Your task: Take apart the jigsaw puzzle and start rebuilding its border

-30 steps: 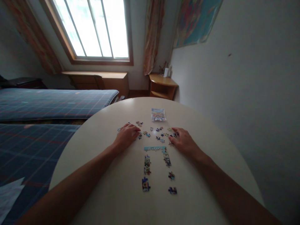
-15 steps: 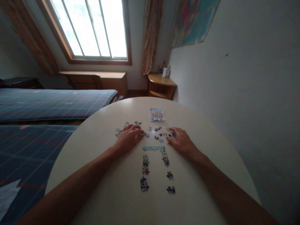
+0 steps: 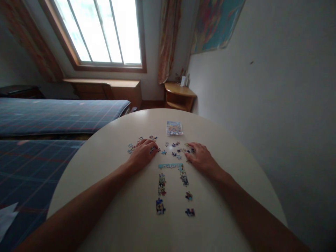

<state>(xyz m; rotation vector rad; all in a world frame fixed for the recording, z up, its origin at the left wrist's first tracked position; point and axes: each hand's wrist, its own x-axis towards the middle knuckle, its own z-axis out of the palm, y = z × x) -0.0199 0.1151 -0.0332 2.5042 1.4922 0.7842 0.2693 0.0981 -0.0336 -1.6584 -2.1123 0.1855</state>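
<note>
My left hand rests palm down over loose jigsaw pieces on the left of the table, thumb apart from the curved fingers; some pieces are partly hidden beneath it. My right hand lies at the right edge of the scattered pieces, fingers forward and thumb apart, close to a few pieces. Nearer me, a joined turquoise top strip meets a right side strip. A left side strip stands apart. Below are a blue joined piece and two separate pieces on the right.
Behind the pieces lies a small printed picture sheet on the round cream table. Beds with plaid covers stand to the left, and a white wall runs along the right. A wooden corner shelf is beyond the table.
The whole view has shifted slightly. My left thumb has drawn back a little toward the fingers, and a piece beside it shows more fully. My right hand has hardly moved.
</note>
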